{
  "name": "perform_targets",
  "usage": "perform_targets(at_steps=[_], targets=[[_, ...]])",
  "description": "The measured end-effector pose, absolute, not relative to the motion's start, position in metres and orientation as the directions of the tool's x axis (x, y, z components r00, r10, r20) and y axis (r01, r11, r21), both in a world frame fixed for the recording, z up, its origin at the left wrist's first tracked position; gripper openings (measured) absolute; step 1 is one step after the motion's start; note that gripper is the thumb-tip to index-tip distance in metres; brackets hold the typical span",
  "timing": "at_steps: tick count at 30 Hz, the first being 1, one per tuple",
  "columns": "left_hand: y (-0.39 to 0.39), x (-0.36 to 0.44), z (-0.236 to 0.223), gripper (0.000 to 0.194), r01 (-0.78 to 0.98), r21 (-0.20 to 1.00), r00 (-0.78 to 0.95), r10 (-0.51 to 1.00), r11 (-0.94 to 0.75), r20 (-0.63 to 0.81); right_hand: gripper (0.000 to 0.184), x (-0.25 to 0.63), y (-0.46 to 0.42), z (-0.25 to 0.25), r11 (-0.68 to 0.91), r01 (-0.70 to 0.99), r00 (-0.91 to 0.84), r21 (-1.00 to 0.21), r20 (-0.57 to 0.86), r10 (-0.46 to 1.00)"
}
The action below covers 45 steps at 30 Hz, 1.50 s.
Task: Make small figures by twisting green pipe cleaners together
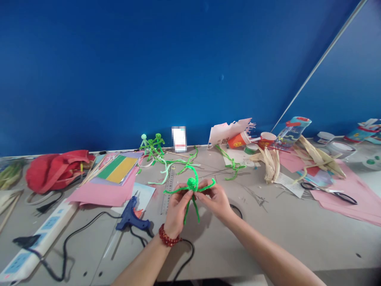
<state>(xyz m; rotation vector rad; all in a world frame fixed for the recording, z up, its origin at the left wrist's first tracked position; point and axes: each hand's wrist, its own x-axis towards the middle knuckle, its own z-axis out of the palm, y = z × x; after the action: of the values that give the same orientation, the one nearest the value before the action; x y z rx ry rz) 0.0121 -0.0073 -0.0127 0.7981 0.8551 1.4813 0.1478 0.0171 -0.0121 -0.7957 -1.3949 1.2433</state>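
Observation:
Between my two hands is a bright green pipe-cleaner figure (192,183) with a round coiled head, arms stretched to both sides and two legs hanging down. My left hand (177,204) pinches its middle from the left; a red bead bracelet (169,236) circles that wrist. From the right, my right hand (214,199) pinches the same spot, its fingers closed. A loose green length curves up over the head. Behind my hands, several finished green figures (152,143) stand near the wall, with loose green pipe cleaners (181,163) lying in front of them.
A blue glue gun (132,216) and white power strip (44,232) lie at left, with black cables. Beside them are pink paper sheets (102,190) and a red bag (58,171). At right are scissors (329,191), corn husks (270,163), paper cups (239,140) and thin wires (256,195).

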Motion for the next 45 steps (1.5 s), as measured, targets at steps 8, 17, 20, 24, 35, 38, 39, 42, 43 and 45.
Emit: perform_targets(at_steps=[8,17,20,24,35,38,39,42,43,45], targets=[[-0.007,0.008,-0.007,0.023,-0.660,0.653,0.251,0.929,0.371,-0.274,0.042,0.159,0.018,-0.001,0.563,0.129,-0.203,-0.816,0.534,0.821],[-0.006,0.001,-0.008,0.024,-0.638,0.549,0.489,0.835,0.540,-0.253,0.043,0.167,0.019,0.002,0.394,-0.053,-0.385,-0.918,0.383,0.840],[-0.007,0.001,-0.009,0.028,-0.598,0.561,0.568,0.797,0.573,-0.208,0.028,0.168,0.020,0.000,0.367,-0.045,-0.397,-0.929,0.354,0.847],[-0.003,-0.001,-0.009,0.028,-0.547,0.667,0.429,0.853,0.506,-0.296,0.021,0.170,0.024,0.000,0.375,-0.049,-0.354,-0.926,0.367,0.860],[0.006,-0.020,0.012,0.020,-0.162,0.987,0.180,0.983,-0.005,0.035,0.022,0.173,0.030,0.009,0.204,-0.039,-0.419,-0.978,0.201,0.885],[0.002,-0.015,0.011,0.017,-0.095,0.994,0.209,0.975,-0.057,0.076,0.018,0.173,0.030,0.010,0.195,-0.067,-0.474,-0.979,0.203,0.857],[0.002,-0.013,0.010,0.016,-0.071,0.994,0.201,0.975,-0.084,0.097,0.017,0.173,0.031,0.010,0.195,-0.067,-0.481,-0.978,0.203,0.853],[0.001,-0.009,0.006,0.016,-0.039,0.992,0.168,0.978,-0.121,0.126,0.014,0.173,0.031,0.011,0.217,-0.033,-0.464,-0.976,0.207,0.861],[0.001,-0.008,0.005,0.018,-0.042,0.993,0.157,0.980,-0.114,0.119,0.013,0.174,0.031,0.011,0.232,-0.016,-0.459,-0.973,0.213,0.863],[0.000,-0.007,0.003,0.020,-0.052,0.994,0.140,0.985,-0.093,0.100,0.009,0.174,0.030,0.010,0.259,0.007,-0.457,-0.966,0.227,0.860]])
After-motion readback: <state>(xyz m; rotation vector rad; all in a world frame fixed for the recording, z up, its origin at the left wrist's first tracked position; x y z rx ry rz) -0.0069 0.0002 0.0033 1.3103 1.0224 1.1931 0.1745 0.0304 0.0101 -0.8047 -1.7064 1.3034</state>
